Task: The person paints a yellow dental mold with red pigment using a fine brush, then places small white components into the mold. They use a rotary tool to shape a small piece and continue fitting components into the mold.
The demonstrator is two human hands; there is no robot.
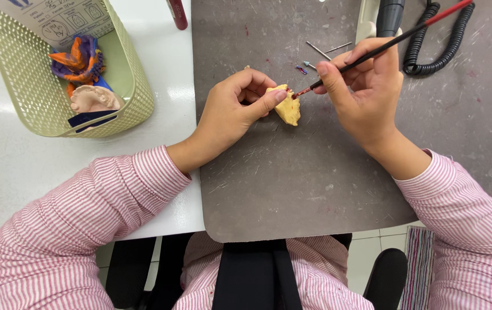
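Yellow plaster cast (pixel 288 107), pinched in the left hand (pixel 235 108) fingertips above the mat's (pixel 315 189) far middle, could slip or smear if the brush (pixel 384 47) clamped in the right hand (pixel 366 86) presses hard.

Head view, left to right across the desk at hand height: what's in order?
Green basket → left hand → yellow model piece → right hand holding thin brush → black coiled cord.
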